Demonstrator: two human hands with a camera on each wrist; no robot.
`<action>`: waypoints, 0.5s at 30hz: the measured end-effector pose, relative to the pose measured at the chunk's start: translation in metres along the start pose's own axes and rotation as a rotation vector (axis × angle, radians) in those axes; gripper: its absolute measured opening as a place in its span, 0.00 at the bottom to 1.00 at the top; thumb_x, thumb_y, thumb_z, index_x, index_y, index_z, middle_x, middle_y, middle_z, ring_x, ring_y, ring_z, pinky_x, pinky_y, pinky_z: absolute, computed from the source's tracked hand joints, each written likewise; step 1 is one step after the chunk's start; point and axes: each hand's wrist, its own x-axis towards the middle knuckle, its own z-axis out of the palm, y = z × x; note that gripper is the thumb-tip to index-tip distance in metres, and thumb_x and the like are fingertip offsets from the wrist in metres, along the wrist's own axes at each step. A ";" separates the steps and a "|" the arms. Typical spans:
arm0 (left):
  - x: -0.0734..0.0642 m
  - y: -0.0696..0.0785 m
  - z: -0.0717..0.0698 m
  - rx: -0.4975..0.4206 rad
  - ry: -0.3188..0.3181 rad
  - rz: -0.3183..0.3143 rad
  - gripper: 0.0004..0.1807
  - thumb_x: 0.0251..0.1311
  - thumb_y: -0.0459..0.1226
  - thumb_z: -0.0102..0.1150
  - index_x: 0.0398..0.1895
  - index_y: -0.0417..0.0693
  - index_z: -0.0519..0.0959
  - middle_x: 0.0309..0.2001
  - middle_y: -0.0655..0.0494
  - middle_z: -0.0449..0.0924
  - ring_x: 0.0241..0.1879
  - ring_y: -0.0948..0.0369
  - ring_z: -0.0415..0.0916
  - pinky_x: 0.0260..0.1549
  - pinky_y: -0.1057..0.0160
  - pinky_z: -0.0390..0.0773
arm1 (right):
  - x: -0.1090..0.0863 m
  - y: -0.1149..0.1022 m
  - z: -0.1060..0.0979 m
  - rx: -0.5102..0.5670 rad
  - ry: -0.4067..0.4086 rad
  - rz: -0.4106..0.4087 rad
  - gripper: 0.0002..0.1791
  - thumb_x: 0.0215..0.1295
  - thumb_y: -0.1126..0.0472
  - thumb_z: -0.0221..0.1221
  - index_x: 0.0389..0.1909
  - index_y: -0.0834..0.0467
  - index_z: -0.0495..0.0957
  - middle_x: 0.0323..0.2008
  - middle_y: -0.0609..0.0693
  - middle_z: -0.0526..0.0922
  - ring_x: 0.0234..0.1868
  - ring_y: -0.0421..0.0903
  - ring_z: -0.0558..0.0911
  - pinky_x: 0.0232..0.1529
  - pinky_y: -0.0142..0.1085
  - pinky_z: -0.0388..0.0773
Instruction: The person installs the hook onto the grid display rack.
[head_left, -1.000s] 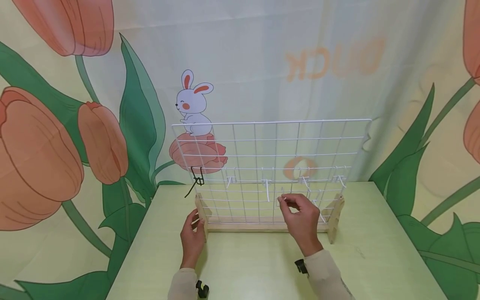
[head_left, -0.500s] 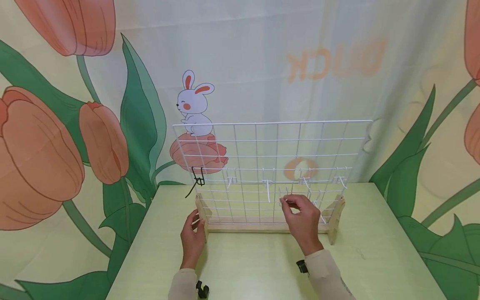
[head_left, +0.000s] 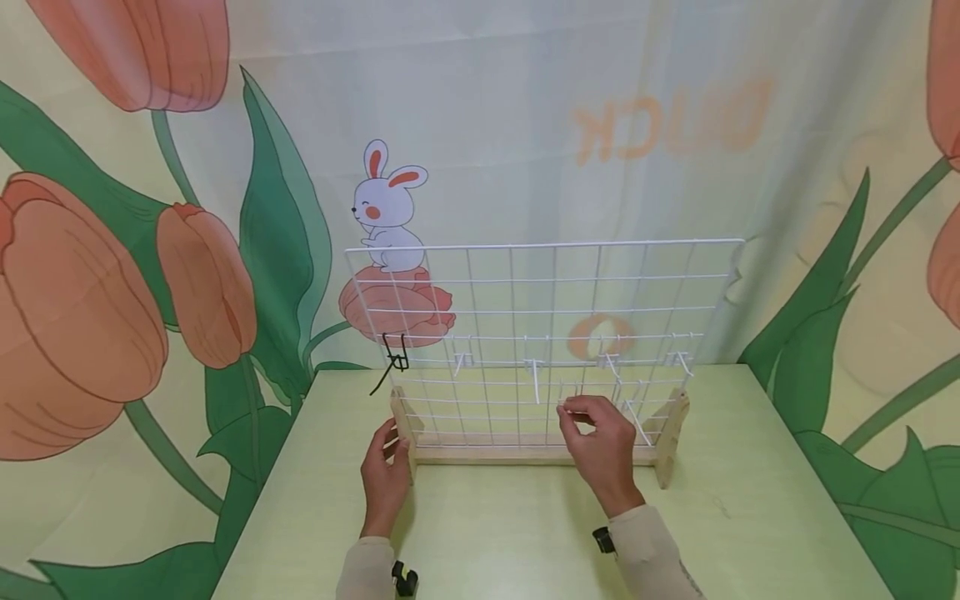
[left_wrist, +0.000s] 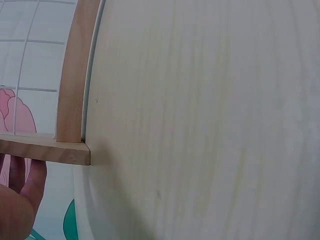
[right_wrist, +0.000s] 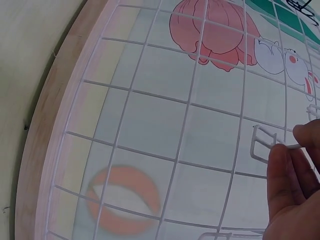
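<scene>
A white wire grid panel [head_left: 512,292] stands upright in a wooden stand [head_left: 487,455]. My right hand [head_left: 603,442] pinches a small white wire hook [right_wrist: 262,143] between thumb and fingertips. In the right wrist view the hook's rectangular back overlaps the grid. My left hand [head_left: 386,483] rests its fingertips against the outer face of the stand's left end board [left_wrist: 47,151]. Along one row of the grid hang a black hook [head_left: 397,360] at the left and several white hooks, one of them the long middle hook [head_left: 536,382]. Another white hook [head_left: 637,422] sits lower, right of my right hand.
The rack stands toward the back of a pale wood-grain table [head_left: 495,533]. Behind it hangs a printed curtain [head_left: 495,125] with tulips and a rabbit. The stand's right end board [head_left: 671,437] is beyond my right hand.
My right hand has lowered slightly with the white hook, and more of the lower right hook shows. The left hand stays at the left end board.
</scene>
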 end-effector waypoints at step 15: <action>0.001 -0.003 0.000 -0.008 0.024 0.068 0.24 0.75 0.33 0.60 0.72 0.55 0.75 0.62 0.45 0.83 0.58 0.46 0.84 0.53 0.41 0.83 | -0.006 -0.001 -0.001 -0.025 -0.034 0.036 0.06 0.56 0.71 0.75 0.34 0.60 0.90 0.38 0.54 0.92 0.38 0.51 0.91 0.38 0.33 0.88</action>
